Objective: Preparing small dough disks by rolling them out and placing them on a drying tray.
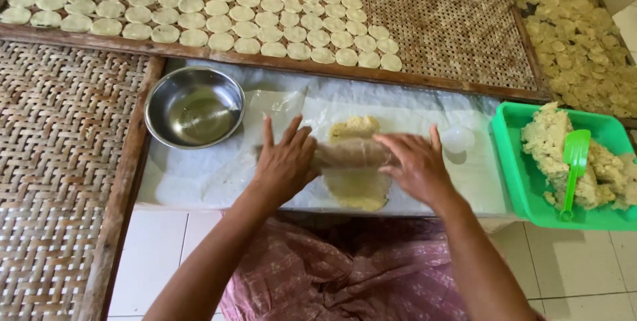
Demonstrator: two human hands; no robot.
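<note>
Nearest the camera: pink patterned cloth over the lap [345,281], pale floor tiles [159,255] to either side.

Next out — left hand [286,162] and right hand [415,162], both flat, fingers spread, palms pressed down on the two ends of a brown rolling pin [350,154]. No closed grip on either side: open palms bearing on the pin, nothing clasped.

Long axis of the rolling pin: left to right, square across the body, between the two hands. Equal reach from both — neither hand nearer than the other.

Beneath the pin: a yellowish sheet of dough [356,185], elongated near to far, at a right angle to the pin's axis. One lobe showing beyond the pin, a wider one on the near side. Dough resting on clear plastic film [225,168] spread over the white surface [166,182].

Left of the hands, slightly farther: a steel bowl [194,107], a little clear liquid in the bottom. Just right of the right hand: a small translucent round cup [458,138]. Farther right: a green tray [514,162] with a lump of crumbly dough [554,142] and a green spatula [574,168] lying on it.

Farthest: a woven bamboo rack [438,22] carrying rows of pale round discs [219,9]; irregular dough scraps [577,36] at far right.
</note>
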